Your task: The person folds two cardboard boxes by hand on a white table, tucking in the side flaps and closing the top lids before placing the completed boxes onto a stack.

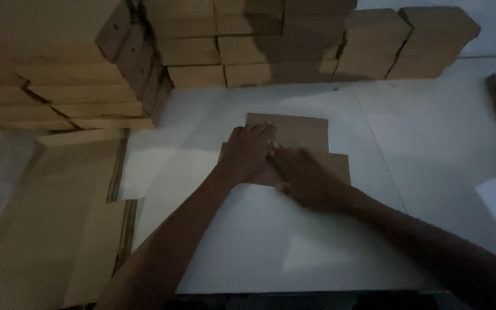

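The room is dim, and a white work surface (248,247) fills most of the view. At its middle lies a flat cardboard blank (297,135), pale brown, with both hands on it. The left hand (248,150) presses down with fingers spread flat, gripping nothing. The right hand (302,178) lies just beside it, blurred, fingers extended over the cardboard. Folded cardboard boxes (294,46) are stacked along the far edge, and flat cardboard sheets (58,212) pile up at the left.
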